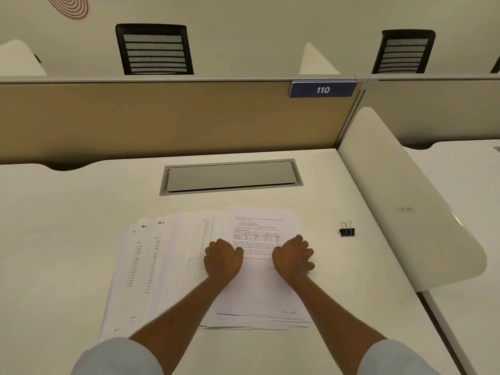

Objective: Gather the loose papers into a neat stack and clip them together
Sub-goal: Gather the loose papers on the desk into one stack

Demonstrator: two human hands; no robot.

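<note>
While the loose white papers (167,266) lie fanned at centre frame on the smooth desk (67,212), the left hand (222,257) and right hand (292,259) press on them with curled fingers, gripping nothing; a black binder clip (346,230) sits right, under blue sign (322,89) "110"

Papers (259,290): white, black print, one ruled table. Binder clip (346,231) right of right hand (292,259): black, silver handles. Bench (67,239): off-white. Partition (162,117): tan. Sleeves (116,358): pale blue.
</note>
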